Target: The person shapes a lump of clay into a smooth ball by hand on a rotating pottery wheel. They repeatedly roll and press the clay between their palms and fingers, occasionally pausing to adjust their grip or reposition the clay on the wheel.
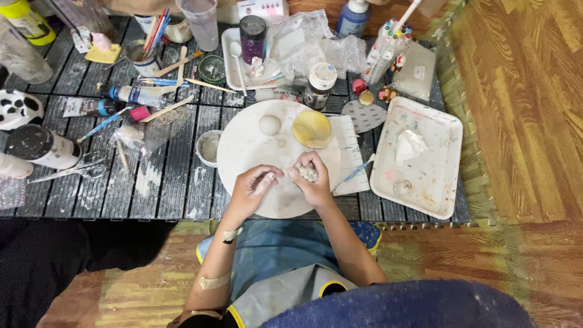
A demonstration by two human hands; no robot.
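While the right hand (313, 176) curls closed around a small pale lump of clay (308, 173), the left hand (255, 188) sits just beside it with its fingers bent loosely and holding nothing, both over the near edge of the round white board (249, 149). Toward the board's far edge lie a small clay ball (269, 125) and a yellow lump (311, 128), and a paint-flecked white tray (437, 176) rests at the tabletop's right edge.

We see the round board (243, 152) on the bench (170, 176), a clay ball (269, 124) and a disc (311, 128) at its far side, a tray (437, 176) to its right, scissors (73, 170) well left.
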